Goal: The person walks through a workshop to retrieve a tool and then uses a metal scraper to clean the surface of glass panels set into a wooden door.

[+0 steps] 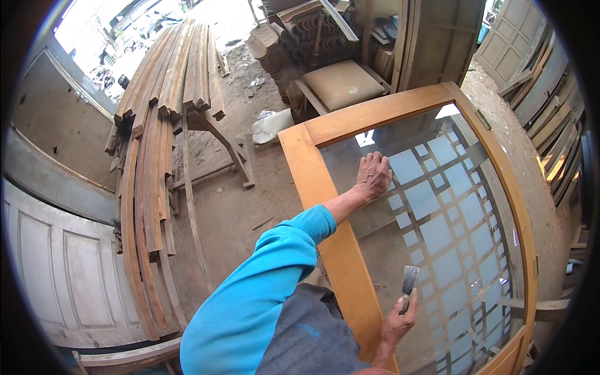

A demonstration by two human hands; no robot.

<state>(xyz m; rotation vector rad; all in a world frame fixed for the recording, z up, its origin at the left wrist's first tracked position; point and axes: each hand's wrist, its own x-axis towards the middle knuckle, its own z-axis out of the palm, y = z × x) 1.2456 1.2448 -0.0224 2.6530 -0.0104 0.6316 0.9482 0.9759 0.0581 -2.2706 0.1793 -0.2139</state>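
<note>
My left hand (373, 175) reaches across a wooden-framed door (342, 240) and is at its glass pane (381, 253). Its fingers are bent and pressed together, knuckles up; whatever may be under them is hidden. Pale frosted squares (435, 232) of several sizes pattern the glass to the right of that hand. Lower down, over the pane, my right hand (398, 326) grips a putty knife (410, 281) by its handle, the flat metal blade pointing up and away from me.
Long timber planks (147, 175) lie stacked on a trestle (228, 150) at the left. A panelled door (69, 275) leans beyond them. Stacked curved pieces (278, 56) and a cushioned seat (344, 83) stand past the frame's far end. Boards (550, 119) lean at the right.
</note>
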